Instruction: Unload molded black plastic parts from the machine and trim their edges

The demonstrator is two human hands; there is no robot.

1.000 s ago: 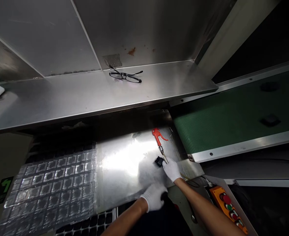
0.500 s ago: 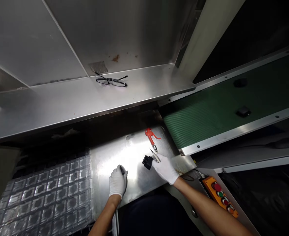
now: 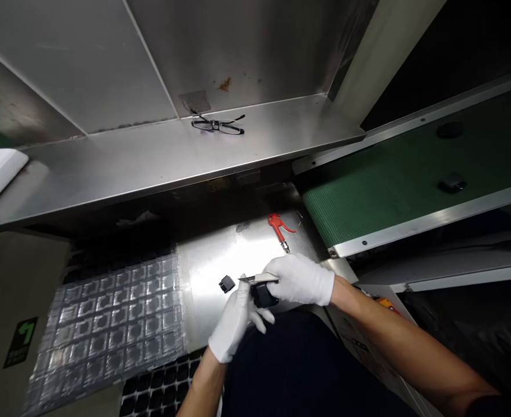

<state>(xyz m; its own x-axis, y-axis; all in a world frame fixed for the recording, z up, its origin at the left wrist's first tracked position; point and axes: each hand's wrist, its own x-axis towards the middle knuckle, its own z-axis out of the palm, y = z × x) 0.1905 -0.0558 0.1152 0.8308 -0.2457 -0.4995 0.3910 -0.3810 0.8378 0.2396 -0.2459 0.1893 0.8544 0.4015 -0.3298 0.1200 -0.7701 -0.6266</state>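
White-gloved, my right hand [image 3: 296, 279] is closed on a craft knife [image 3: 266, 278] with a pale handle, its thin blade pointing left. The same hand grips a black plastic part [image 3: 264, 295] below the knife. My left hand [image 3: 236, 322], also gloved, is at the part's left side with thumb and fingers apart. Whether its fingers touch the part I cannot tell. A small black plastic piece [image 3: 226, 284] lies on the metal worktop [image 3: 209, 258], just left of my left thumb. Beyond my right hand lies a red air blow gun [image 3: 276, 225].
Clear plastic trays [image 3: 120, 324] with square pockets stand at the left, and a black tray [image 3: 160, 385] is lower down. A green conveyor belt [image 3: 381, 179] at the right carries black parts [image 3: 452, 183]. Eyeglasses [image 3: 218, 124] rest on the metal shelf [image 3: 142, 168] above.
My left hand has let go of the small black piece, which now lies on the worktop, and has moved right to the part in my right hand. The knife has turned to point left.
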